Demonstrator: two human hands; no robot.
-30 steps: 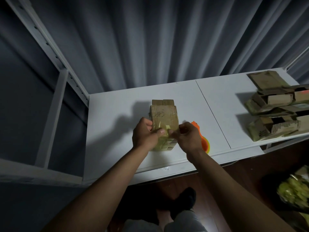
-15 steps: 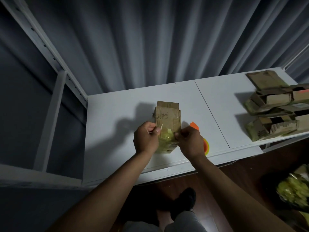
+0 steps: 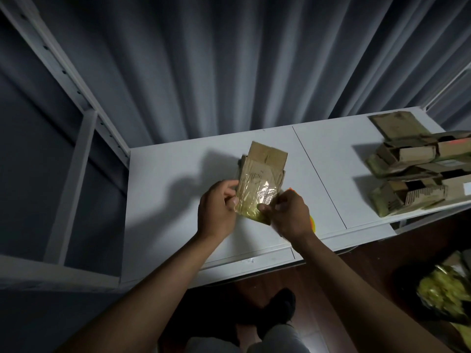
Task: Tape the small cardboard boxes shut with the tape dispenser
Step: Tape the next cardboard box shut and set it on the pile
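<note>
A small cardboard box point(image 3: 262, 171), its near face covered in shiny yellowish tape, is held tilted above the white table point(image 3: 165, 200). My left hand point(image 3: 218, 212) grips its left edge, thumb on the taped face. My right hand point(image 3: 288, 215) pinches the lower right corner. The orange tape dispenser point(image 3: 311, 222) lies on the table behind my right hand, mostly hidden by it.
A pile of several flattened and open cardboard boxes point(image 3: 418, 164) sits at the table's right end. A white shelf frame point(image 3: 71, 154) stands to the left, grey curtains behind. A bag of yellow-green material point(image 3: 443, 294) lies on the floor at lower right.
The box has been lifted and tipped back, so its taped face now turns toward me. Both hands have kept their hold on its lower end.
</note>
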